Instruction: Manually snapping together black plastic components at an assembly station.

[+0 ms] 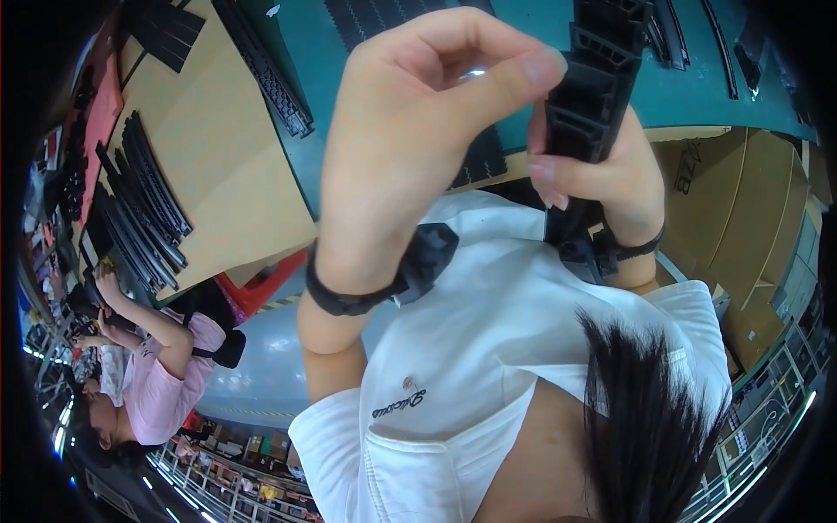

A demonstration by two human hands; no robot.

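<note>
A long black plastic strip [582, 96] with ribbed, open cells rises in front of me and runs past the upper edge of the view. Around its lower part, my right hand [610, 174] is closed, thumb across the near side. My left hand [410, 113] is in a pinch, thumb and forefinger together at the strip's left edge. Its other fingers are partly hidden, and whatever lies between the fingertips is too small to make out. Each wrist wears a black band with a black block on it.
A green work surface [523, 26] holds more black strips [667, 35] and a dark ribbed sheet [479, 166]. Several curved black strips [144, 200] lie on a tan board [235, 209] at left. A co-worker in pink [170, 375] works beyond it. A cardboard box [732, 200] stands at right.
</note>
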